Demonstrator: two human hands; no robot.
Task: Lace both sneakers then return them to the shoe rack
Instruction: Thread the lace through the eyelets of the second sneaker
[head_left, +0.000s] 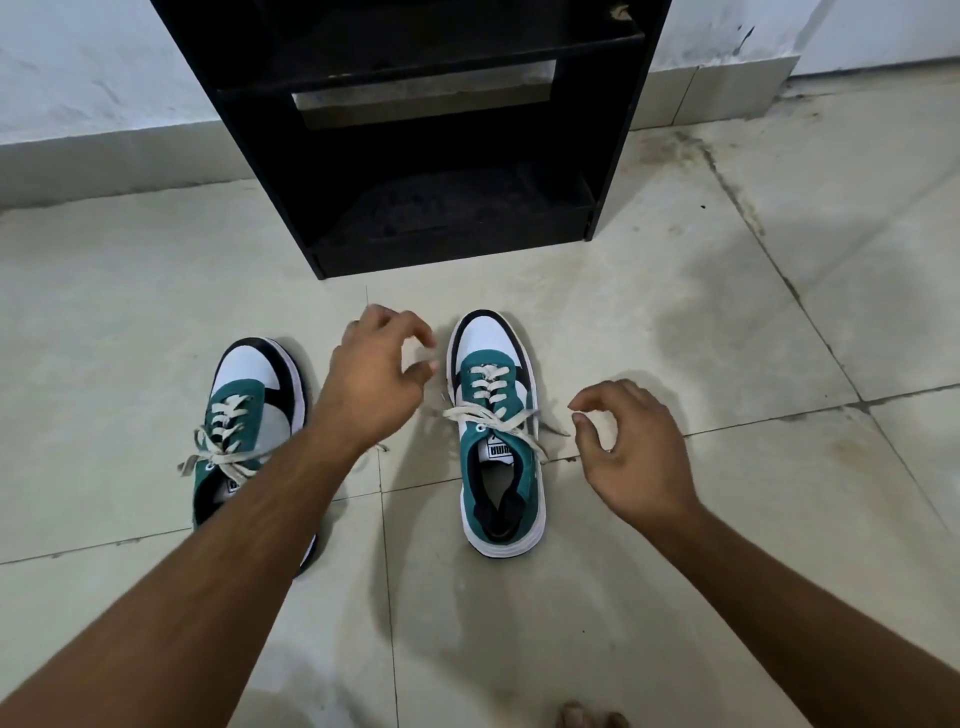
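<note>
Two green, white and black sneakers stand on the tiled floor, toes pointing at a black shoe rack (613, 156). The left sneaker (249, 384) has cream laces threaded and crossed, with my left forearm covering its heel. The right sneaker (493, 415) is laced too, its loose ends (467, 413) lying out to both sides. My left hand (376, 379) hovers between the shoes, fingers curled and apart, holding nothing. My right hand (631, 447) hovers just right of the right sneaker, thumb and fingers apart, empty.
The rack's lower shelf (457, 228) and the shelf above it hold no shoes. A white wall (78, 62) with a grey skirting runs behind the rack. Stained floor tiles (753, 291) spread to the right. Toes of a bare foot (589, 714) show at the bottom edge.
</note>
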